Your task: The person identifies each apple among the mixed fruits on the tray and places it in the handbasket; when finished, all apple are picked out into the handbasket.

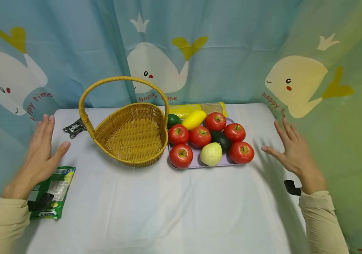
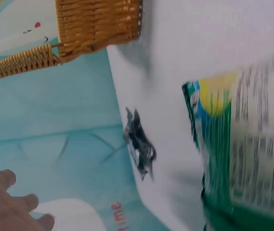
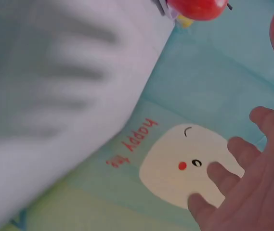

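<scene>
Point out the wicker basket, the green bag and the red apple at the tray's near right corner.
Wicker basket [image 1: 136, 137]: head view, on its woven inside floor.
Green bag [image 1: 58, 189]: head view, on its pale printed panel.
Red apple [image 1: 242, 152]: head view, on its upper side.

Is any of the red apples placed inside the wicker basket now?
No, all six red apples are on the purple tray, beside the wicker basket.
</scene>
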`<state>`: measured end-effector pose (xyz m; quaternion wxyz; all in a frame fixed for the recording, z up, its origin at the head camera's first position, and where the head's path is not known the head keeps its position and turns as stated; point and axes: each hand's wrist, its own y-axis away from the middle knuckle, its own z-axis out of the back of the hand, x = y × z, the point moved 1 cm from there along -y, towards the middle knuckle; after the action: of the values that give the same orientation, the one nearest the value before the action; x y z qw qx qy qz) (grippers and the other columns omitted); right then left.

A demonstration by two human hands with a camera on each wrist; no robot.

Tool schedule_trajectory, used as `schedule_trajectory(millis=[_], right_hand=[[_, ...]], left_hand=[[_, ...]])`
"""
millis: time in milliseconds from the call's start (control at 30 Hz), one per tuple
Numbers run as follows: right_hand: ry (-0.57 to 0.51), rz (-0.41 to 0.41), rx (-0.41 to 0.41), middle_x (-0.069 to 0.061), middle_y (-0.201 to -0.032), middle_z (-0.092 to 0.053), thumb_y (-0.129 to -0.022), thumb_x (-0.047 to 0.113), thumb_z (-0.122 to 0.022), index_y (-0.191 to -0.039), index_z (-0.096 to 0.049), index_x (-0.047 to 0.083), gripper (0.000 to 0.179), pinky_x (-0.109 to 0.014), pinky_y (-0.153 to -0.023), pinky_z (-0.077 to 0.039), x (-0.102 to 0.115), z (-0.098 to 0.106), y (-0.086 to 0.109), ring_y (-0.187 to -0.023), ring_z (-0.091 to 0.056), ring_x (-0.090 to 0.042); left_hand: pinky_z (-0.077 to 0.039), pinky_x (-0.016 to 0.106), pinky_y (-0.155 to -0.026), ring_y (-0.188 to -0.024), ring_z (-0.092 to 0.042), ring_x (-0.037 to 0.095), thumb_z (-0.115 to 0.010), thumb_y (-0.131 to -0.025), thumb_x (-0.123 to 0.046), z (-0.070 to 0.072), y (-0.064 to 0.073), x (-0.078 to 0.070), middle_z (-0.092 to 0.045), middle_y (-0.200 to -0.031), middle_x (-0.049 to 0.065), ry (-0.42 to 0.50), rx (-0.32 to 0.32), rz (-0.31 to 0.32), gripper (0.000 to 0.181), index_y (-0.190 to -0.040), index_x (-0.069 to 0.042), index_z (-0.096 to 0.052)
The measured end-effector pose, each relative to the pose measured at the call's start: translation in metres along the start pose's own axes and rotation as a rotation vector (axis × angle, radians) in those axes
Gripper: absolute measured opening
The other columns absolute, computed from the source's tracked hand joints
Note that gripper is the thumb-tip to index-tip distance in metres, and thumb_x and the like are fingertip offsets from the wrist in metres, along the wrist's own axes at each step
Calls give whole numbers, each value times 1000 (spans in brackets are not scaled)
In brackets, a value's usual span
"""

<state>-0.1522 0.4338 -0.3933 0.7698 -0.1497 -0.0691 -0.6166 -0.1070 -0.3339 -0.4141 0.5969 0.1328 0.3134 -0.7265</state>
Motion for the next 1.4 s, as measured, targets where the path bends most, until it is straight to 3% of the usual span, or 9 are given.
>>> schedule_trajectory(millis=[167,267,333,400,500,567,800,967,1400], right_hand=[[-170,-13,31,-20,-177,-18,-92,36,-83,-172,-17,24,105,-77,-125,-18,7,-9,-2,-158,-21,-56],[-263,-23,37,-20,-173,-31,-87,28,-89,-172,-21,27,108,-40,-130,-36,13,-17,-3,-151,-36,-53],[-339,5,14,-21,-168,-41,-81,18,-94,-170,-27,26,112,-14,-117,-41,16,-25,-4,-151,-47,-32],[-425,45,-10,-15,-163,-49,-74,6,-97,-168,-35,23,114,3,-101,-38,18,-33,-5,-145,-53,-12],[-550,86,-22,-3,-158,-55,-67,-7,-97,-164,-42,18,115,-1,-102,-45,20,-41,-4,-135,-53,8],[-612,83,-11,1,-156,-56,-67,-11,-96,-163,-44,15,112,-4,-104,-47,21,-46,-3,-136,-55,2],[-740,27,21,-23,-155,-55,-71,-11,-93,-158,-49,4,98,-6,-104,-48,28,-64,2,-135,-56,0],[-759,14,11,-19,-153,-58,-74,-11,-91,-153,-54,0,87,-6,-103,-49,31,-73,4,-132,-56,5],[-729,-34,-11,-2,-147,-64,-77,-5,-92,-151,-57,2,82,-6,-99,-51,30,-78,6,-127,-56,5]], left_hand=[[-9,62,-135,-163,-14,48,-56,-110,-24,-10,-5,-5,-11,-180,11,170,-48,44,79,-173,-26,-8],[-22,31,-135,-161,-28,39,-56,-111,-18,-14,-7,-6,-20,-178,12,253,-77,67,76,-172,-27,-12],[-25,10,-125,-160,-35,25,-56,-111,-14,-16,-9,-7,-25,-177,10,311,-97,75,74,-172,-27,-15],[-32,4,-117,-154,-42,11,-56,-111,-11,-19,-13,-8,-32,-174,10,368,-120,72,71,-171,-23,-20],[-41,5,-111,-144,-49,3,-57,-109,-5,-23,-20,-11,-40,-170,11,465,-154,63,68,-169,-16,-28],[-44,7,-110,-140,-53,2,-59,-108,-3,-26,-25,-12,-45,-167,11,518,-171,59,65,-167,-13,-33],[-53,8,-99,-129,-64,2,-59,-107,-1,-36,-40,-14,-61,-155,3,737,-220,46,54,-159,-8,-48],[-56,11,-97,-121,-68,4,-59,-106,4,-44,-49,-17,-70,-138,-5,876,-243,5,47,-152,-1,-56],[-61,28,-101,-122,-73,22,-51,-111,-5,-55,-59,-25,-72,-137,15,1176,-220,-52,38,-143,13,-58]])
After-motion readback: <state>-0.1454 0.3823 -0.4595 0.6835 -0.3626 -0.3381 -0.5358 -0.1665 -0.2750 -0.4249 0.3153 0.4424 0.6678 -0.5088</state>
